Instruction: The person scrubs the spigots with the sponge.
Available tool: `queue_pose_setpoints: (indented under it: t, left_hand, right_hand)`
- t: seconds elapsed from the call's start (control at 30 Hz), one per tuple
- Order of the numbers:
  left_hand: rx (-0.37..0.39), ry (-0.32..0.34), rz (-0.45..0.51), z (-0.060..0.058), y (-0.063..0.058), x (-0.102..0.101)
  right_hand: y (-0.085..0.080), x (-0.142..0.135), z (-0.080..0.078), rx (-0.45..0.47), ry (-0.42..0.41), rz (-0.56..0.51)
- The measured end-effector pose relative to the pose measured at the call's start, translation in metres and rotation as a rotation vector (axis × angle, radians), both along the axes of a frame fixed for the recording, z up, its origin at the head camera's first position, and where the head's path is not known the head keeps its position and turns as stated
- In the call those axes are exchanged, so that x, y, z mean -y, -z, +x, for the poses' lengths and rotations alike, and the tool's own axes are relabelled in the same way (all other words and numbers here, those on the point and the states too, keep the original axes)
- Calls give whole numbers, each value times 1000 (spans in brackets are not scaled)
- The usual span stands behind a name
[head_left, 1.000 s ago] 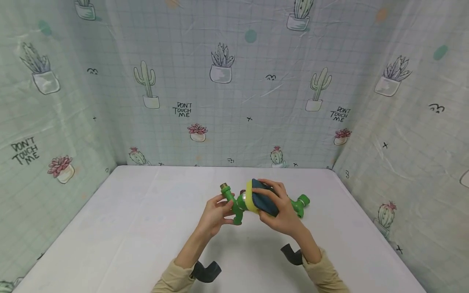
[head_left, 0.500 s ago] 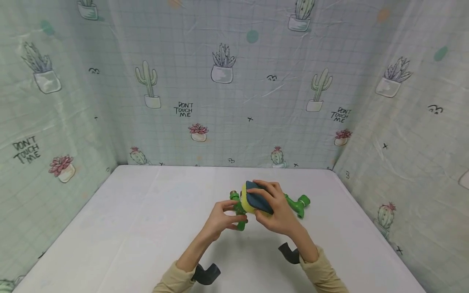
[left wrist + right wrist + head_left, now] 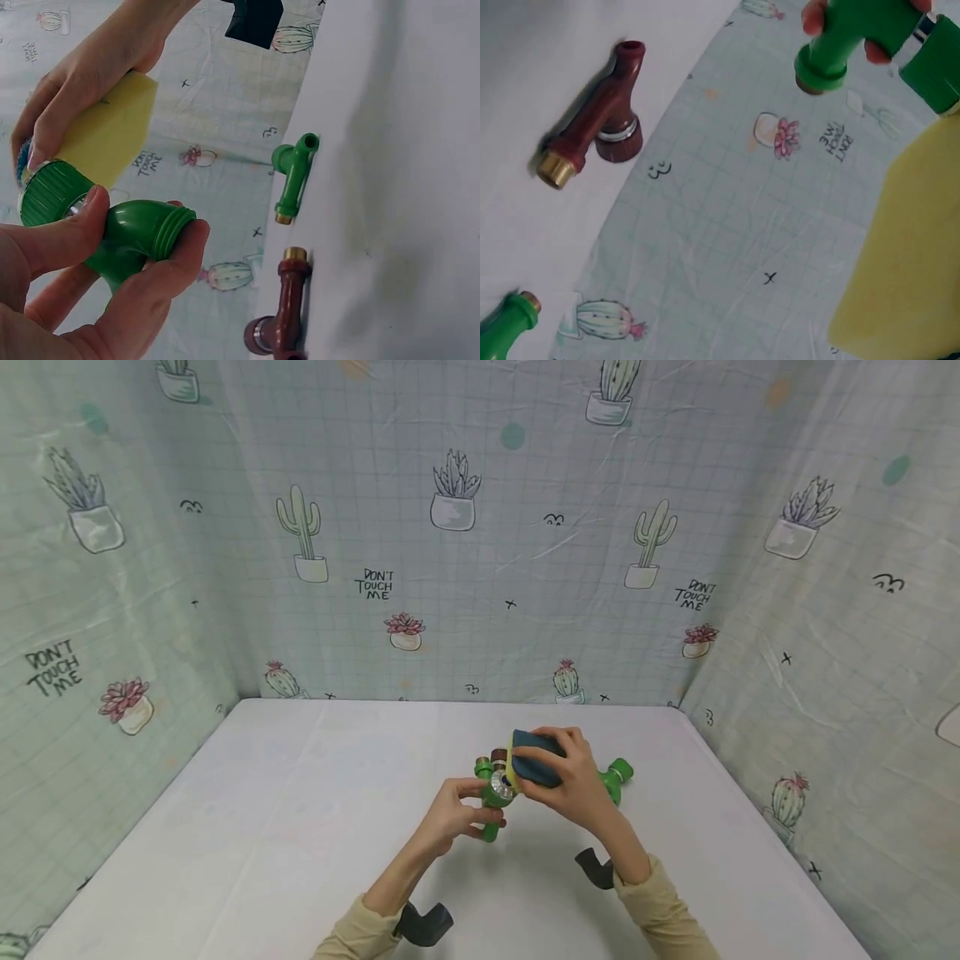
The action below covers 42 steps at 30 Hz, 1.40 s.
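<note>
My left hand (image 3: 453, 814) holds a green tap (image 3: 135, 232) up off the table, thumb and fingers around its body. Its ribbed round knob (image 3: 56, 193) points toward the sponge. In the right hand (image 3: 573, 777) is a sponge with a dark blue face (image 3: 536, 758) and a yellow side (image 3: 904, 255), gripped by its edges. The yellow side lies against the end of the knob in the right wrist view. A brown tap (image 3: 607, 112) with a brass end lies on the table behind, mostly hidden in the head view. A second green tap (image 3: 617, 778) lies to the right.
A white table (image 3: 337, 793) spreads under both hands, with a cactus-print cloth (image 3: 480, 560) hanging behind and at the sides. Dark curved pieces (image 3: 424, 925) sit at both wrists.
The held green tap has turned so its knob face shows in the head view. After moving left, the sponge has shifted back right, uncovering the knob and part of the brown tap.
</note>
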<state>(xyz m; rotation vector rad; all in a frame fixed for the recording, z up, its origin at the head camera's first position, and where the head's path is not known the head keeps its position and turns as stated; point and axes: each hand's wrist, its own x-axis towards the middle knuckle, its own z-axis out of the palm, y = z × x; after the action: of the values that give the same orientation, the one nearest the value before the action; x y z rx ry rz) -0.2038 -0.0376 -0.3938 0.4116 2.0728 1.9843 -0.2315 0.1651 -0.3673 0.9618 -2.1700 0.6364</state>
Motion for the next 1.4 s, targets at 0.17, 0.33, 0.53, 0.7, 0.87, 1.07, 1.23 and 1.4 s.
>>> queue_pose_setpoints:
  t: [0.17, 0.33, 0.53, 0.7, 0.87, 1.07, 1.23, 1.4]
  left_hand:
    - [-1, -9, -22, 0, 1, 0]
    - [0, 0, -15, -2, 0, -4]
    - [7, 3, 4, -3, 1, -7]
    - [5, 12, 22, -2, 4, -7]
    - [54, 25, 61, -3, 7, -2]
    - [66, 10, 68, -4, 8, 2]
    - [56, 9, 76, -3, 6, 2]
    - [103, 57, 126, -1, 6, 5]
  right_hand:
    - [-5, 1, 3, -33, 48, 33]
    - [-9, 13, 13, -15, 27, 106]
    - [-7, 14, 10, 8, 38, 69]
    - [-2, 9, 0, 71, 72, 19]
    - [-5, 9, -5, 125, 114, -39]
    - [-12, 27, 9, 186, 3, -52]
    - [-4, 31, 6, 246, 21, -91]
    - [3, 25, -6, 248, 44, -162]
